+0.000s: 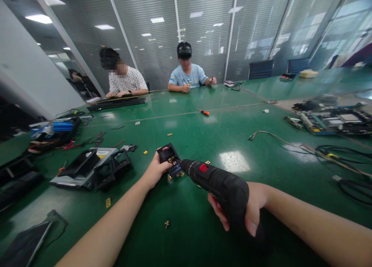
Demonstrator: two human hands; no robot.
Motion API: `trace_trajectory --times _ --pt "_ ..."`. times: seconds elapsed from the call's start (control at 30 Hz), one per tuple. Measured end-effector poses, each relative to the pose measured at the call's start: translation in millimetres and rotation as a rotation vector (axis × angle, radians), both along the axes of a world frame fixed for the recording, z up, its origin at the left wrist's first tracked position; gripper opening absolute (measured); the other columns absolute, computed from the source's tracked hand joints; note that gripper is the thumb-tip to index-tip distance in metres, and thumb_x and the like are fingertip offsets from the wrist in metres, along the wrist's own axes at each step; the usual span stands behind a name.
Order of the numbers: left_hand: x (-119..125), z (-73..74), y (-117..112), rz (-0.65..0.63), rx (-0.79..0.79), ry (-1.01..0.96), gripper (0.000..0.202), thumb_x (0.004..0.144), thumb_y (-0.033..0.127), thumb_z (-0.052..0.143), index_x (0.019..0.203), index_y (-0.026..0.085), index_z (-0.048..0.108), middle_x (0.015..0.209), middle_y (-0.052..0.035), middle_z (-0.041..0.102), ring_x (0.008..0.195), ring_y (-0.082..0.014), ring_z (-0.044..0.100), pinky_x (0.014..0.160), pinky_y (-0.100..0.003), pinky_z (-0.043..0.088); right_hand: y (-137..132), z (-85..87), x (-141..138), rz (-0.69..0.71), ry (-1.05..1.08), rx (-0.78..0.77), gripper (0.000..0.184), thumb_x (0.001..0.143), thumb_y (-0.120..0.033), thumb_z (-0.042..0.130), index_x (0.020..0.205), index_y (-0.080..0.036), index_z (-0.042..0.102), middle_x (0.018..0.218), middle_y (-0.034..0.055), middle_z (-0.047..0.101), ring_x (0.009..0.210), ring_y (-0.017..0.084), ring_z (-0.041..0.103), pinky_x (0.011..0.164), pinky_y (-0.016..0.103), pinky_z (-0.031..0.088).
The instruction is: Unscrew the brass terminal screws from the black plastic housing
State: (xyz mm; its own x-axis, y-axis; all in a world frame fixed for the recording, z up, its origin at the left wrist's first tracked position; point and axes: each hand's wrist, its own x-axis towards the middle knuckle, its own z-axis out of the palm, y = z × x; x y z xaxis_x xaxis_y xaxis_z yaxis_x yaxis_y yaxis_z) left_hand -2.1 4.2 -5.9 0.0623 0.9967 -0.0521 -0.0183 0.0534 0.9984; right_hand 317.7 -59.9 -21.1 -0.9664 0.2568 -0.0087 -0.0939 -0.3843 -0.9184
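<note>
My right hand is wrapped round the grip of a black cordless drill with a red switch on top. The drill points left and away from me. Its front end meets, or comes very close to, a small black plastic housing with brass-coloured metal parts inside; I cannot make out the exact contact. Gripping that housing from its left side is my left hand, thumb over the near face. Small brass pieces show at the housing's lower edge, just above the green table.
Loose screws and a brass plate lie nearby. Black frames sit at left, a circuit board and cables at right. An orange screwdriver lies farther back. Two people sit across the table.
</note>
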Motion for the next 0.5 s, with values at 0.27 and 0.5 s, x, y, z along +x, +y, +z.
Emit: trace_trajectory --times 0.27,0.5 --pt "-1.3 0.0 0.4 0.002 -0.003 -0.012 0.073 0.063 0.02 0.077 0.132 0.027 0.051 0.113 -0.0024 0.071 0.105 -0.0285 0.072 0.098 -0.052 0.058 1.2 0.9 -1.0 -0.001 0.004 0.023 0.078 0.042 -0.023 0.102 0.105 -0.015 0.057 0.085 0.0024 0.072 0.079 0.021 0.074 0.072 0.032 0.059" --pt "-3.1 -4.1 3.4 -0.009 -0.012 0.001 0.075 0.064 0.02 0.076 0.134 0.028 0.05 0.113 -0.002 0.071 0.105 -0.0278 0.072 0.095 -0.049 0.059 1.2 2.7 -1.0 0.004 -0.008 -0.032 0.077 0.038 -0.014 0.101 0.103 -0.013 0.06 0.085 0.0018 0.072 0.08 0.02 0.074 0.073 0.031 0.061"
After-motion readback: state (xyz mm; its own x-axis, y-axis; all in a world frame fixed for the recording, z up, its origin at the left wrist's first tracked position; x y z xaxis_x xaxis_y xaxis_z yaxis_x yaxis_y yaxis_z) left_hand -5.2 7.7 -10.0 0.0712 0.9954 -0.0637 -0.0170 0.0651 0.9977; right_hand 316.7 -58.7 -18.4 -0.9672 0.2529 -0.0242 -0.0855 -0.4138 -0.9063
